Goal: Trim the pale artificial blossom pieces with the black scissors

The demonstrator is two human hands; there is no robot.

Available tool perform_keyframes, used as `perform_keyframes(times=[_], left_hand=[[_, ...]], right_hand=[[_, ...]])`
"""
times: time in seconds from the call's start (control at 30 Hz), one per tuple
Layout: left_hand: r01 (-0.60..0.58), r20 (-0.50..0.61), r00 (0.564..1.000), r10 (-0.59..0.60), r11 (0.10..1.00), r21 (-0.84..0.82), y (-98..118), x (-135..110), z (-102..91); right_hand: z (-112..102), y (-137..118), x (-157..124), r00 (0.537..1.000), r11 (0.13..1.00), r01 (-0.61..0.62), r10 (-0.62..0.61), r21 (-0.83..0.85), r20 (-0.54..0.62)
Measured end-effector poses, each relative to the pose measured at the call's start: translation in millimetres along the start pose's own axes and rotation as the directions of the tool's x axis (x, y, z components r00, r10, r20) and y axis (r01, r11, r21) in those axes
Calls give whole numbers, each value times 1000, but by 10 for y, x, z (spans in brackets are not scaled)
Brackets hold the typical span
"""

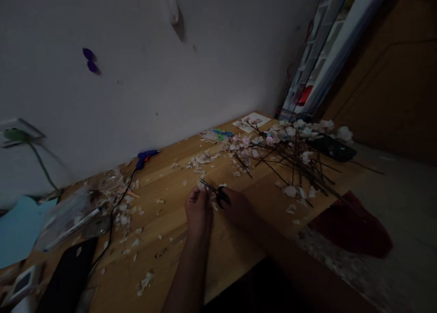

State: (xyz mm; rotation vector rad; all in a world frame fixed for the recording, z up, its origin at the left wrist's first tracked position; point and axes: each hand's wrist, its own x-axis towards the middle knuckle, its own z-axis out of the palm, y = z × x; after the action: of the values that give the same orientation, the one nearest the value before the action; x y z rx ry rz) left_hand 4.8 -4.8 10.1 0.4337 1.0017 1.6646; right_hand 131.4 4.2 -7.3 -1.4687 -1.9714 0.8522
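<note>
Over the middle of the wooden table (170, 240), my left hand (198, 206) is closed on a small pale petal-like piece (200, 184), pinched between thumb and fingers. Black-handled scissors (221, 197) are in my right hand (237, 208), its fingers wrapped round the handles. The scissor blades point up and left and meet the pale piece; the dim light hides whether they touch it. Pale scraps lie on the wood around both hands. Beyond them is a loose heap of pale scraps (201, 159).
Artificial blossom branches (293, 153) pile up at the right, stems reaching past the table edge. A blue glue gun (146, 158) lies near the wall, its black cord running down the left side. Plastic bags (68, 213), a black phone-like slab (70, 276) and blue paper (20, 231) crowd the left.
</note>
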Motion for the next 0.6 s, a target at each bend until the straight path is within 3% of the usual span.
perform_keyframes(times=[0.3,0.6], left_hand=[[-90,32,996,86,981,171,-16,93,-111],[-84,103,993,63,973,217,30,90,-124]], right_hand=[[9,15,-7,1000,1000,5,-4,16,-20],[0,29,0,1000,998,11,-9,65,-28]])
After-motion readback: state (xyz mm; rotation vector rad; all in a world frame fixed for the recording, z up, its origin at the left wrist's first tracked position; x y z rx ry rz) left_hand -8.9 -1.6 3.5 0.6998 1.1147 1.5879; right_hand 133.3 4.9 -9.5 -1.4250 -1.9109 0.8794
